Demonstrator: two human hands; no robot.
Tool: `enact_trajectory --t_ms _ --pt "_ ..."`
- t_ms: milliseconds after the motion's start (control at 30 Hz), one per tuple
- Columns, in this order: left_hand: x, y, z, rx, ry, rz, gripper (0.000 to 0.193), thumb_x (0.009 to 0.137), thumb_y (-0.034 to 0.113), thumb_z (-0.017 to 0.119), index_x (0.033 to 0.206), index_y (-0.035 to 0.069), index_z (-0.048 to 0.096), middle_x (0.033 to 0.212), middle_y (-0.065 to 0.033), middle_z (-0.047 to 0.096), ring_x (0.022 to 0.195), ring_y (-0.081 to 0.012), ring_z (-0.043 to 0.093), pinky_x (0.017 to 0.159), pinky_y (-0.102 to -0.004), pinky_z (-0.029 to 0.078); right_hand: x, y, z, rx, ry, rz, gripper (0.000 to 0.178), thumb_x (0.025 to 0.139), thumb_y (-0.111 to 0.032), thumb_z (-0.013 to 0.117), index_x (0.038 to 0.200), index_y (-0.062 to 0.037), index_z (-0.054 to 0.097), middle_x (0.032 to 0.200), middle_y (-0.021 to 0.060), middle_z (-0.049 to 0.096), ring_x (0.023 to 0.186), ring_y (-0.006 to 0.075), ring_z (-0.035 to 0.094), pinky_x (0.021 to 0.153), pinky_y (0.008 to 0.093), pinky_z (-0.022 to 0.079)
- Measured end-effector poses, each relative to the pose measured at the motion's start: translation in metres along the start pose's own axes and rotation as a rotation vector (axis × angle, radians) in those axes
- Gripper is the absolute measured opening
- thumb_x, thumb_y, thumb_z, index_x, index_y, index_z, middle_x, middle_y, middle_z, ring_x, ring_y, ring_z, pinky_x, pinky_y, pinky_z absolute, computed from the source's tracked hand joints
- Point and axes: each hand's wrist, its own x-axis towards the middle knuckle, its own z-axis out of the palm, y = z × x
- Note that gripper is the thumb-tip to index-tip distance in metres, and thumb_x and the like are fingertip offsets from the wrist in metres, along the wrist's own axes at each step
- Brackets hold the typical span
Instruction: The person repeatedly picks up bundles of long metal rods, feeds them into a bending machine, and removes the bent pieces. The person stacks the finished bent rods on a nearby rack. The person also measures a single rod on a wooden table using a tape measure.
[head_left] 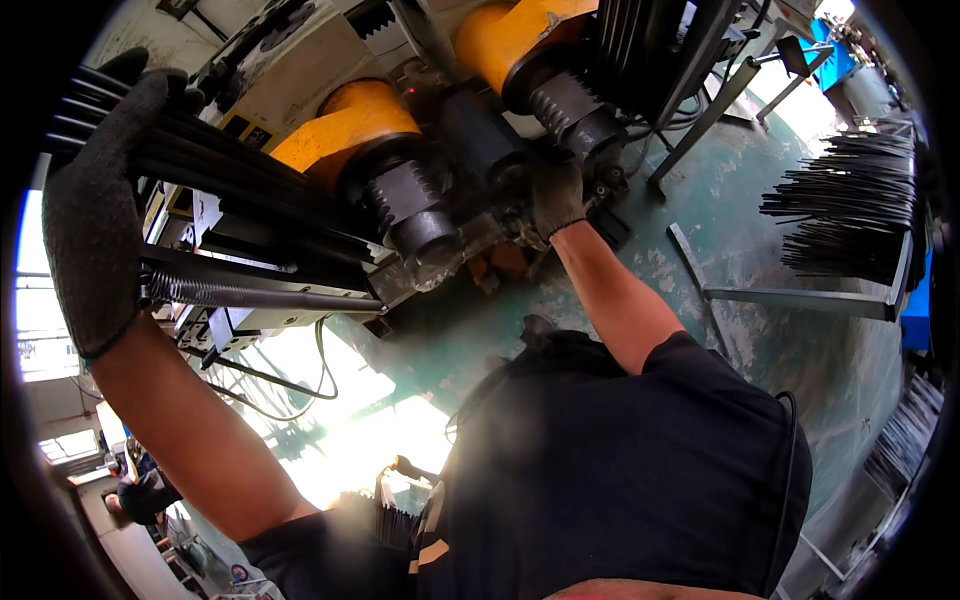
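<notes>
- At the upper left, a gloved left hand (98,225) in dark grey, raised high, with the arm bare below the cuff.
- Bent over a bundle of long dark rods (235,165) and touching it: the left fingers (150,100). Only partly visible past the glove's edge; impossible to tell how tightly closed.
- Running from the far upper left, past the glove, down toward the middle of a machine: that same bundle, slanting, with several separate rods fanned out on the outer side of the glove.
- Just below the bundle, a coiled spring (205,290) around a slanting metal bar, close to the left wrist.
- Near the upper middle, a gloved right hand (558,195), reaching forward into the machine among dark metal parts. Fingers lost in shadow there; impossible to tell whether apart or together, or on what.
- Around the right hand, on either side, two thick grey ribbed spindles (400,200), each below an orange housing (350,125); between them, a dark cylinder (482,135).
- Under the machine, a worn green floor (650,275), with strong sunlight at the lower left.
- Over at the right, well apart from both hands, a large stack of thin dark rods (850,205) on a metal stand (800,298).
- Filling the lower middle, the wearer's dark shirt (630,470).
- Far off at the lower left, another person (145,498) in dark clothing.
</notes>
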Motion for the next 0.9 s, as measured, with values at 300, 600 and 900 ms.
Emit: enact_trajectory --t_ms 300,600,900 --pt "-0.015 -0.007 -0.014 -0.001 -0.127 0.136 0.045 0.106 0.004 0.051 0.148 0.019 0.062 0.134 -0.0103 0.072 0.120 -0.0249 0.072 0.101 -0.0398 0.062 0.025 0.012 -0.038 -1.033 -0.393 -0.588 0.036 0.083 -0.025 0.074 0.119 -0.0205 0.075 0.111 0.0149 0.077 0.097 0.0341 0.074 0.085 0.0388 0.061" --pt "-0.020 0.004 -0.009 -0.046 -0.118 0.013 0.042 0.105 0.009 0.058 0.145 0.016 0.064 0.128 -0.0111 0.075 0.118 -0.0251 0.074 0.099 -0.0382 0.063 -0.006 -0.027 0.004 -0.043 -0.127 0.102 0.025 0.098 -0.006 0.054 0.103 0.0079 0.073 0.101 0.0179 0.076 0.085 0.0254 0.076 0.075 0.0371 0.063" --pt "-0.024 -0.003 -0.014 -0.067 -0.197 0.013 0.049 0.107 0.006 0.049 0.151 0.026 0.058 0.135 -0.0083 0.072 0.121 -0.0270 0.072 0.103 -0.0430 0.062 0.038 0.032 -0.038 -0.318 -0.006 -0.109 0.018 0.097 -0.002 0.060 0.107 0.0091 0.070 0.105 0.0134 0.075 0.089 0.0205 0.074 0.078 0.0326 0.063"
